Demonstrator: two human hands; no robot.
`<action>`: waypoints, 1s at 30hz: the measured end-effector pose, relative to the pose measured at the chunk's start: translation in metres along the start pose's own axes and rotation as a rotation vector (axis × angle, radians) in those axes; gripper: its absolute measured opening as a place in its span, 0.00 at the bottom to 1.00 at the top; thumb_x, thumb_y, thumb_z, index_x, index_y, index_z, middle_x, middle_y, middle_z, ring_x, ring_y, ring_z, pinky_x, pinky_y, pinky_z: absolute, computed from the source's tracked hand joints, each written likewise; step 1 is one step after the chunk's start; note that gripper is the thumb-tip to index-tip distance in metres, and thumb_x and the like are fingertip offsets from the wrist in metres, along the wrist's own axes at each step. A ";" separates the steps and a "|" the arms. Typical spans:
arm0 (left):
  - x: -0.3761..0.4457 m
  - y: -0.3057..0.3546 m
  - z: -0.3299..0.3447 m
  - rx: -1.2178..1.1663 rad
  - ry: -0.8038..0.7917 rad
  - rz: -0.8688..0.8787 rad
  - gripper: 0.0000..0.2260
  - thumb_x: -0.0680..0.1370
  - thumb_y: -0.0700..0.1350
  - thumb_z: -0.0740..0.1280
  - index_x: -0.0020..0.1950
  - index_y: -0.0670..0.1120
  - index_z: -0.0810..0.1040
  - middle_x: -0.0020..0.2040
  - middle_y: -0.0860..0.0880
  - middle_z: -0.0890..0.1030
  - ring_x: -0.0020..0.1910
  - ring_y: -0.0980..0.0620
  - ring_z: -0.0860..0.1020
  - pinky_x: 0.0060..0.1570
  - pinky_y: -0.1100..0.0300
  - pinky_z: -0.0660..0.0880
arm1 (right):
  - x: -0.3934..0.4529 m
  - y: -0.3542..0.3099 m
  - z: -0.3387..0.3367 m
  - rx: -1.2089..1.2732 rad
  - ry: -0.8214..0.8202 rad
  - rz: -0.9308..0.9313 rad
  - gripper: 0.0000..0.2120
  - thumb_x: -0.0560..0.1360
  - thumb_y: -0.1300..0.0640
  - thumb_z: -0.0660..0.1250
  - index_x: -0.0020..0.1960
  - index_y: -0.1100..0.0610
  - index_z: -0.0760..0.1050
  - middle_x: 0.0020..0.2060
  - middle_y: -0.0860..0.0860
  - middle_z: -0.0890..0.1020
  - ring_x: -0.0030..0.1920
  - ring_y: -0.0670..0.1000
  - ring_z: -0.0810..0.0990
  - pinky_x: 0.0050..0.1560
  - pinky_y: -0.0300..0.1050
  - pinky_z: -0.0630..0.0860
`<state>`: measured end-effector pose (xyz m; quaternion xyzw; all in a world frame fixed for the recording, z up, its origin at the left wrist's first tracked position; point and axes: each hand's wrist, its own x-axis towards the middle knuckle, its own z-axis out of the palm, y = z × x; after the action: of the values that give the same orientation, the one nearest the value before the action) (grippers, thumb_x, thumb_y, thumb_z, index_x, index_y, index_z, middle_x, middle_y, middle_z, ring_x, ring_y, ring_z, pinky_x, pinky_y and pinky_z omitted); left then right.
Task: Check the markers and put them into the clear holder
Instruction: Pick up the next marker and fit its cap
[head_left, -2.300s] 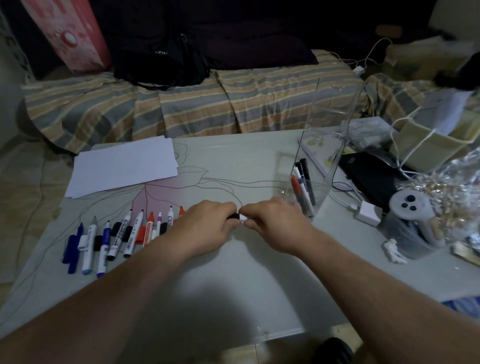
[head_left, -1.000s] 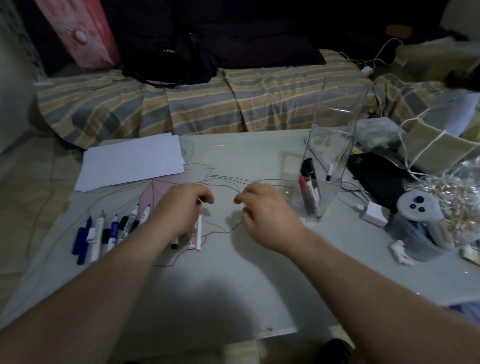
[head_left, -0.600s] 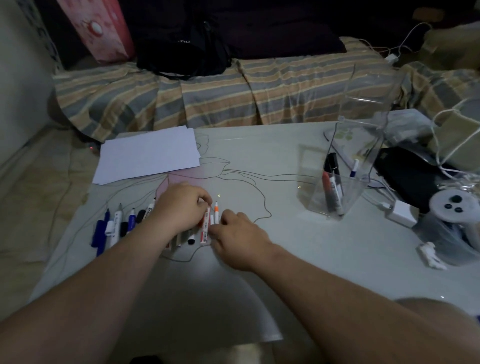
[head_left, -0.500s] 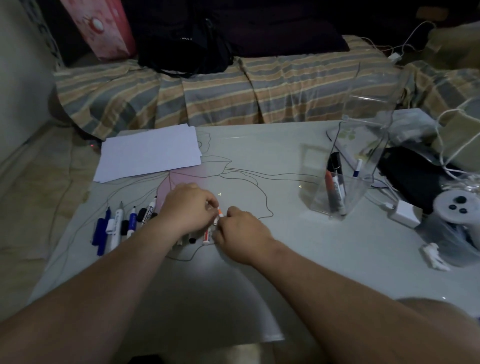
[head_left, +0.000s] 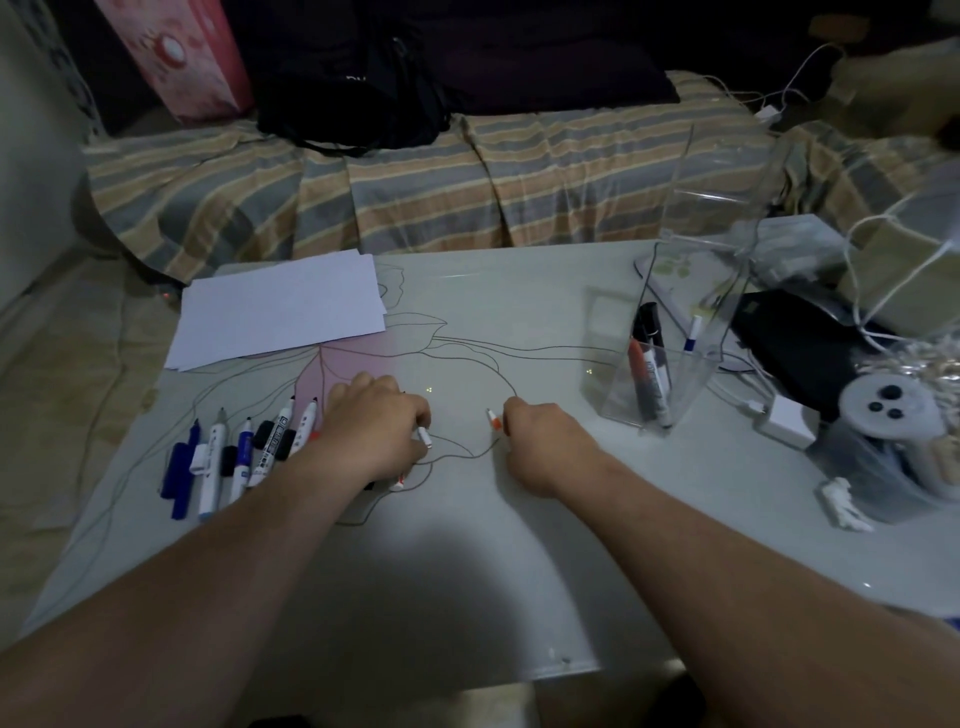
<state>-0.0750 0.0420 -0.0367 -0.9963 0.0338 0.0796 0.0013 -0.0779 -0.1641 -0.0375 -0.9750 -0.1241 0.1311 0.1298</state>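
We note, nearest to us, both forearms reaching out over the pale worktop (head_left: 519, 597), which bears a drawn line pattern. The right hand (head_left: 540, 441) has its grip closed on an orange marker (head_left: 493, 418), tip uncapped and pointing up and away; we judge it is held so in order to test the tip. The left hand (head_left: 379, 426) is closed on a small white piece (head_left: 425, 437) that we take for the cap, held apart from the marker so the tip stays free. The two hands are near each other but not touching.

Under and beside the left hand lies the row of unchecked markers (head_left: 244, 447), side by side, tips pointing away, blue ones outermost; they appear laid out for picking one at a time. Some of the row is hidden by the hand.

Further off to the right stands the clear holder (head_left: 613, 384), upright, with a few markers (head_left: 649, 374) already leaning inside it, tips down. It sits within easy reach of the right hand, which we judge suits dropping in each checked one.

Beyond the row, a stack of white paper (head_left: 280, 309) lies flat, plausibly for test strokes. Clutter with cables and a white charger (head_left: 787, 421) crowds the right edge. Farthest is a striped bed (head_left: 467, 192)
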 end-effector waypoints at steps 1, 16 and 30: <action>0.000 0.001 0.000 0.002 0.020 -0.002 0.18 0.73 0.58 0.70 0.62 0.61 0.77 0.57 0.50 0.74 0.61 0.45 0.68 0.56 0.49 0.63 | 0.000 0.002 0.000 0.006 -0.003 0.012 0.09 0.80 0.60 0.58 0.59 0.59 0.69 0.54 0.62 0.78 0.53 0.63 0.79 0.43 0.48 0.69; 0.000 0.018 -0.006 -0.716 0.256 -0.025 0.04 0.76 0.43 0.73 0.47 0.52 0.83 0.41 0.56 0.83 0.38 0.65 0.76 0.36 0.76 0.67 | 0.008 0.015 -0.018 0.194 0.249 -0.082 0.07 0.78 0.51 0.62 0.54 0.51 0.73 0.48 0.51 0.75 0.50 0.57 0.76 0.50 0.52 0.75; -0.007 0.024 -0.018 -0.651 0.278 0.061 0.04 0.75 0.44 0.74 0.49 0.51 0.84 0.41 0.54 0.83 0.40 0.56 0.76 0.38 0.73 0.66 | 0.004 0.006 -0.021 0.125 0.373 -0.147 0.10 0.77 0.41 0.65 0.50 0.47 0.77 0.42 0.45 0.81 0.46 0.51 0.78 0.40 0.46 0.75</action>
<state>-0.0806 0.0186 -0.0180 -0.9443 0.0362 -0.0501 -0.3234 -0.0667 -0.1728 -0.0209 -0.9607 -0.1603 -0.0539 0.2200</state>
